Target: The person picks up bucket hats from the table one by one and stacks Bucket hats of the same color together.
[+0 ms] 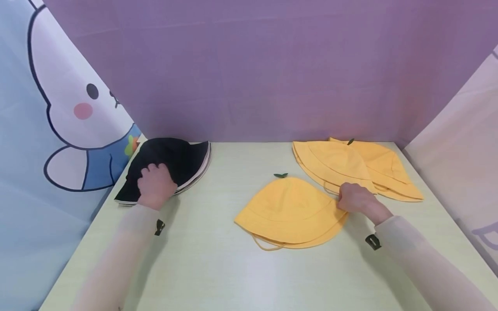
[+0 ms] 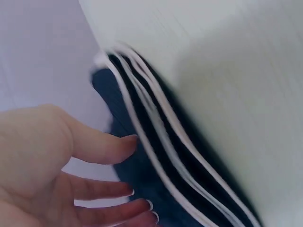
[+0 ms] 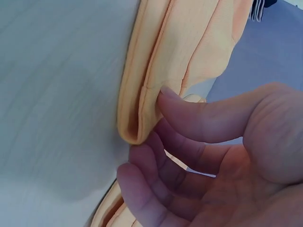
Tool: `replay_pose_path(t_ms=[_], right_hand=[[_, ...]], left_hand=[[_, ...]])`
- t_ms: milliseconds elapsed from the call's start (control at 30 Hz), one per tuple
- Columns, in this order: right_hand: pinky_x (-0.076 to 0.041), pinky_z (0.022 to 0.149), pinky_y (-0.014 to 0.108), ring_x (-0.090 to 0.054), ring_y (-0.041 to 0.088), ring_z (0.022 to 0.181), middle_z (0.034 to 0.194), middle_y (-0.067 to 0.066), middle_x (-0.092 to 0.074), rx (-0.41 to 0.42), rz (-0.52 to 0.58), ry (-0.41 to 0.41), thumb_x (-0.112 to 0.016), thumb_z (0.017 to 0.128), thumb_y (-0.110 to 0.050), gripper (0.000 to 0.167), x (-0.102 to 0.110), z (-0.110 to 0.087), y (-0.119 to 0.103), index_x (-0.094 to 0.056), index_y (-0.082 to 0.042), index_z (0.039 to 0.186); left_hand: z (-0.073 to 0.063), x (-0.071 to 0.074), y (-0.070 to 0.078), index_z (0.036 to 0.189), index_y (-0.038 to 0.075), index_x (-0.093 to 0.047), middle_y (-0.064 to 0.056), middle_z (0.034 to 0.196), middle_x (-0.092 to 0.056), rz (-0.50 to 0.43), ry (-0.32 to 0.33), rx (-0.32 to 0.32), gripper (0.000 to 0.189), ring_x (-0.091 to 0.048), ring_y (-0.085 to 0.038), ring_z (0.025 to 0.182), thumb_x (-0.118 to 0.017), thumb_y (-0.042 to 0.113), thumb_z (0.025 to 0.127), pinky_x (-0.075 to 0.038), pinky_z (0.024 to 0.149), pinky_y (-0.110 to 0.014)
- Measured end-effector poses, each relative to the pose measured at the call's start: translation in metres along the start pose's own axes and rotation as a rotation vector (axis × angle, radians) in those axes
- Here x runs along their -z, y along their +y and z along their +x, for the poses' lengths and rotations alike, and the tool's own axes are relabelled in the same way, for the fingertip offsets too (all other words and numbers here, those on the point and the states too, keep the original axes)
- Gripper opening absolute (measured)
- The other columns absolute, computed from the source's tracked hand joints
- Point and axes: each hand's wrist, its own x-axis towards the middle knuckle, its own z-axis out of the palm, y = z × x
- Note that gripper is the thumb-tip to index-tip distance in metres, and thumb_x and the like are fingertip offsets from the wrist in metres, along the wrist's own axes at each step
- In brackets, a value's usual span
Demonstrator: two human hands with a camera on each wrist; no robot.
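Observation:
A yellow bucket hat (image 1: 289, 211) with a small green leaf on top lies folded flat at the table's middle. My right hand (image 1: 355, 198) pinches its right brim corner; in the right wrist view the thumb presses on the folded brim (image 3: 154, 80), with fingers curled at its other side. At the back left lies a stack of folded black hats (image 1: 173, 155), whose pale brim edges (image 2: 156, 120) show in layers in the left wrist view. My left hand (image 1: 156, 185) rests on this stack, thumb and fingers apart and loosely bent against the black cloth.
Two more folded yellow hats (image 1: 332, 162) overlap at the back right, just beyond my right hand. A purple cloth (image 1: 249, 77) hangs behind the pale table (image 1: 218, 272). Printed cloth (image 1: 70, 224) closes the left side, and another pale cloth (image 1: 459, 160) the right.

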Motion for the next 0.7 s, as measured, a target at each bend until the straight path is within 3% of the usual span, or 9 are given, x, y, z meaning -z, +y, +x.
replay_pose_path(t_ms=[133,300,367,500,700], right_hand=[[-0.04,0.058,0.034,-0.05,0.022,0.066,0.08,0.008,-0.059,-0.007,-0.001,-0.001,-0.064,0.085,-0.011,0.008,-0.002,0.001,0.0,-0.063,-0.004,0.087],[-0.039,0.056,0.033,-0.049,0.021,0.063,0.077,0.007,-0.058,0.012,0.007,0.013,-0.064,0.083,-0.011,0.007,-0.005,0.003,-0.003,-0.062,-0.004,0.084],[-0.038,0.056,0.032,-0.048,0.021,0.063,0.076,0.006,-0.057,0.016,0.012,0.019,-0.064,0.082,-0.011,0.007,-0.007,0.004,-0.006,-0.062,-0.004,0.083],[-0.04,0.056,0.032,-0.05,0.021,0.064,0.079,0.007,-0.059,0.02,0.015,0.027,-0.064,0.084,-0.012,0.009,-0.01,0.003,-0.013,-0.063,-0.003,0.086],[-0.044,0.061,0.034,-0.055,0.023,0.07,0.087,0.008,-0.064,0.039,-0.001,0.046,-0.067,0.087,-0.013,0.016,-0.014,0.004,-0.026,-0.066,0.001,0.095]], left_hand=[[-0.014,0.003,0.031,0.118,-0.011,-0.055,-0.034,0.114,-0.055,-0.04,-0.065,-0.149,0.037,-0.054,-0.054,0.104,-0.061,0.016,0.092,-0.048,0.08,-0.066],[-0.029,-0.005,0.068,0.114,-0.002,-0.062,-0.018,0.107,-0.067,-0.134,-0.246,-0.317,0.025,-0.064,-0.035,0.093,-0.063,0.016,0.095,-0.051,0.08,-0.051],[-0.034,-0.013,0.081,0.112,0.001,-0.064,-0.013,0.103,-0.068,-0.178,-0.315,-0.351,0.023,-0.063,-0.027,0.087,-0.065,0.017,0.096,-0.051,0.079,-0.044],[-0.044,-0.026,0.098,0.107,0.004,-0.065,-0.006,0.097,-0.067,-0.258,-0.404,-0.363,0.02,-0.06,-0.02,0.08,-0.068,0.02,0.095,-0.05,0.074,-0.036],[-0.053,-0.035,0.11,0.101,0.006,-0.064,-0.003,0.088,-0.065,-0.293,-0.408,-0.344,0.019,-0.058,-0.019,0.071,-0.073,0.02,0.092,-0.047,0.067,-0.033]])
